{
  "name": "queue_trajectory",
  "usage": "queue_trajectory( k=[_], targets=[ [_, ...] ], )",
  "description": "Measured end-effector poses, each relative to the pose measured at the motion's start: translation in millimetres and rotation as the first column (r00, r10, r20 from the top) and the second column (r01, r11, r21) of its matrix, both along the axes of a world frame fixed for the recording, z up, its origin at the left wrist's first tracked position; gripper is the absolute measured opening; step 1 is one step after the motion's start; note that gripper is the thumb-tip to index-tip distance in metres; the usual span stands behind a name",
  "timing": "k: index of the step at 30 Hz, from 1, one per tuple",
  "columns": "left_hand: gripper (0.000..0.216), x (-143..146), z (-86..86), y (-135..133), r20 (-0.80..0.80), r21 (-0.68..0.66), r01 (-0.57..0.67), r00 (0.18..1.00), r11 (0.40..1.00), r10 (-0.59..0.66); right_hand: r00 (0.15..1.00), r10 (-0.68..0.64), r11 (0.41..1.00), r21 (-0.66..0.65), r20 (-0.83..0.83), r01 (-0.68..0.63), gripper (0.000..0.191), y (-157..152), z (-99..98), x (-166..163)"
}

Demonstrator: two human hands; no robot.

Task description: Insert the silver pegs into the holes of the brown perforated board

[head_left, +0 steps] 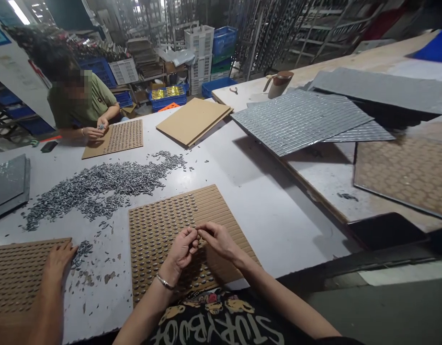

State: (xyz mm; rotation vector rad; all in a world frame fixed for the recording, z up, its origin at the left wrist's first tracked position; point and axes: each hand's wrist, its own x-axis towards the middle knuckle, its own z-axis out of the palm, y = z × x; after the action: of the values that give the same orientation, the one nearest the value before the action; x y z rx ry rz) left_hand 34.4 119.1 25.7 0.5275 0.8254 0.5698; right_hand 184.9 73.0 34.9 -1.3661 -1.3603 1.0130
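Observation:
My left hand point(184, 248) and my right hand point(218, 239) meet over a brown perforated board point(224, 211) lying on the grey table point(271, 201). Both hands are closed in a pinch, fingertips touching, around small grey metal pieces too small to name. A bracelet sits on my left wrist. The board's left part has its holes filled with grey pieces; its right part shows bare rows. A long heap of loose grey metal pieces point(102, 184) lies on the table beyond the board, to the left.
Another person's hand point(59, 258) rests on a second perforated board point(16, 273) at the left. A seated person point(80, 103) across the table works at a third board point(116, 138). Plain boards point(194, 120), filled grey sheets point(300, 120), crates behind.

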Motion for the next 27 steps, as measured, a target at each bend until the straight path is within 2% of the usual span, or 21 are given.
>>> queue_trajectory(
  k=[3, 5, 8, 10, 13, 18, 27],
  targets=[
    [0.039, 1, -1.9, 2, -0.026, -0.036, 0.071, 0.997, 0.997, -0.072, 0.998, 0.013, 0.998, -0.056, -0.060, -0.016, 0.018, 0, -5.7, 4],
    [0.039, 2, -4.6, 4, -0.071, -0.043, 0.057, 0.996, 0.997, -0.060, 1.000, 0.009, 0.998, -0.060, -0.010, -0.009, 0.015, 8, -9.9, 9],
    [0.036, 3, -8.9, 8, -0.096, -0.042, -0.030, 0.995, 0.999, 0.026, 0.979, -0.094, 0.991, -0.075, 0.180, 0.108, 0.013, 30, -18.1, 14],
    [0.033, 2, -9.9, 11, -0.088, -0.033, -0.075, 0.994, 0.997, 0.071, 0.929, -0.163, 0.973, -0.101, 0.333, 0.207, 0.014, 47, -24.4, 15],
    [0.031, -3, -7.8, 13, -0.068, -0.029, -0.088, 0.994, 0.996, 0.086, 0.873, -0.171, 0.955, -0.140, 0.457, 0.261, 0.015, 67, -32.3, 15],
    [0.027, -10, -3.2, 13, -0.071, -0.027, -0.111, 0.992, 0.993, 0.109, 0.840, -0.155, 0.940, -0.184, 0.521, 0.288, 0.014, 77, -36.4, 16],
    [0.024, -6, -1.7, 5, -0.114, -0.018, -0.156, 0.982, 0.988, 0.153, 0.822, -0.124, 0.944, -0.188, 0.555, 0.270, 0.013, 81, -39.5, 16]
  ],
)
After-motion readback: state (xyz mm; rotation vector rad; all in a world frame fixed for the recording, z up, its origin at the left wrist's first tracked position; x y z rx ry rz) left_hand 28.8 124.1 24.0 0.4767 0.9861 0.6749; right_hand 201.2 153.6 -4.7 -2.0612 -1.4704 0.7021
